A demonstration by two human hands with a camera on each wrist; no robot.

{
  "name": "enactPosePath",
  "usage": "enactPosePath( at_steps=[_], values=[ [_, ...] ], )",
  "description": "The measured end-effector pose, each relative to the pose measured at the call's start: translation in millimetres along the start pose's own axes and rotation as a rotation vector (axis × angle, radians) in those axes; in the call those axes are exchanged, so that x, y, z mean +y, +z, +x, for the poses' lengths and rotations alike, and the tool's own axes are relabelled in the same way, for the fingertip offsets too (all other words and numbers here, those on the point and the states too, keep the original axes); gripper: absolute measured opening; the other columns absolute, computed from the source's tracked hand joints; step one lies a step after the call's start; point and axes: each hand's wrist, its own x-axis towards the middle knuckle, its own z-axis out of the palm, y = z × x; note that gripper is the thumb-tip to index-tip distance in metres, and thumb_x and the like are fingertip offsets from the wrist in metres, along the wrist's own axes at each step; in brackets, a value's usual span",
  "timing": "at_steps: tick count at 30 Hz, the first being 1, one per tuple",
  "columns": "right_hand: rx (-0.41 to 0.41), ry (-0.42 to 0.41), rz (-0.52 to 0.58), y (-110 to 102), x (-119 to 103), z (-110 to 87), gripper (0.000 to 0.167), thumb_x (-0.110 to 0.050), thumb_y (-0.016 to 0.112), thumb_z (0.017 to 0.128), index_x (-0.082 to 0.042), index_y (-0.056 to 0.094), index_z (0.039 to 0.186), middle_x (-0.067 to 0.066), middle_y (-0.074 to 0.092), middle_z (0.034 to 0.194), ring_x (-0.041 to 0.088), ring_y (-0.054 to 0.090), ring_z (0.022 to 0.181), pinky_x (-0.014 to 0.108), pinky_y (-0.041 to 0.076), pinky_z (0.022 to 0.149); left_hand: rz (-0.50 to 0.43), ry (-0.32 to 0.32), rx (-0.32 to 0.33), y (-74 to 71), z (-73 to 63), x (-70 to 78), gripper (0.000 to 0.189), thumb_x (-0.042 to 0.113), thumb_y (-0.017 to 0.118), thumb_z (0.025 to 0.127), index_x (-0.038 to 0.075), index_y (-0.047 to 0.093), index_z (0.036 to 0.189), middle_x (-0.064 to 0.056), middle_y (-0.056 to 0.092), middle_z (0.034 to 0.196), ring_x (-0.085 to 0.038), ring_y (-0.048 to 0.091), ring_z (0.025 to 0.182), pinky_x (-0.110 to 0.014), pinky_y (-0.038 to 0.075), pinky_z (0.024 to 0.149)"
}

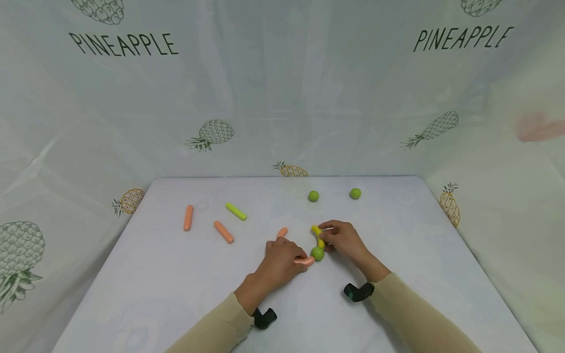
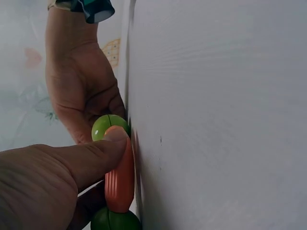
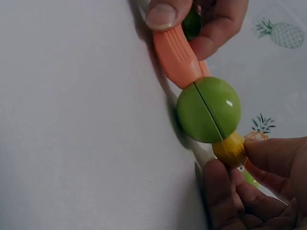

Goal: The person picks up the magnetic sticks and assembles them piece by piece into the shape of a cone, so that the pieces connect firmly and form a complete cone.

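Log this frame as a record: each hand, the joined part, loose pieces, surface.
left_hand: pinches curved orange piece
right_hand: pinches curved yellow piece
middle_ball: green, touching both held pieces
second_ball: green, at the orange piece's other end
partly_hidden: another orange piece, beyond left hand
loose_left: outer orange stick, inner orange stick, lime stick
loose_far: left green ball, right green ball
surface: white table
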Motion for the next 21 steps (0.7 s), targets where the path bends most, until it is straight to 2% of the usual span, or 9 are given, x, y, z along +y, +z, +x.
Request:
enactPosePath(
  at_steps=[5, 14, 21],
  values=[
    [0.062, -0.05, -0.086, 6, 0, -1.3, 0.023, -0.01, 0.072, 0.099, -0.001, 0.073, 0.12, 0.015, 0.078, 0.106, 0.016, 0.07, 0.082, 0.032, 0.061, 0.072, -0.048, -0.003, 0.01, -0.8, -3.3, 1.2, 0.019, 0.041, 0.079, 0.095, 0.024, 0.085, 0.097, 0.012, 0.079, 0.1, -0.032, 0.057, 0.128, -0.048, 0.044, 0.089],
    [0.118, -0.126, -0.249, 14, -2, -4.0, 0.017, -0.015, 0.071, 0.101, -0.006, 0.078, 0.114, 0.009, 0.078, 0.108, 0.014, 0.068, 0.083, 0.03, 0.057, 0.072, -0.045, 0.017, 0.028, -1.8, -5.8, 2.4, 0.018, 0.04, 0.08, 0.095, 0.024, 0.086, 0.098, 0.011, 0.08, 0.105, -0.03, 0.059, 0.121, -0.046, 0.044, 0.086],
    [0.149, -0.169, -0.327, 13, 2, -11.2, 0.021, -0.02, 0.069, 0.103, -0.009, 0.078, 0.118, 0.007, 0.078, 0.113, 0.017, 0.069, 0.093, 0.036, 0.056, 0.082, -0.042, 0.018, 0.029, -2.0, -6.1, 3.4, 0.017, 0.041, 0.08, 0.095, 0.025, 0.085, 0.097, 0.013, 0.08, 0.104, -0.027, 0.06, 0.119, -0.046, 0.045, 0.087]
  ],
)
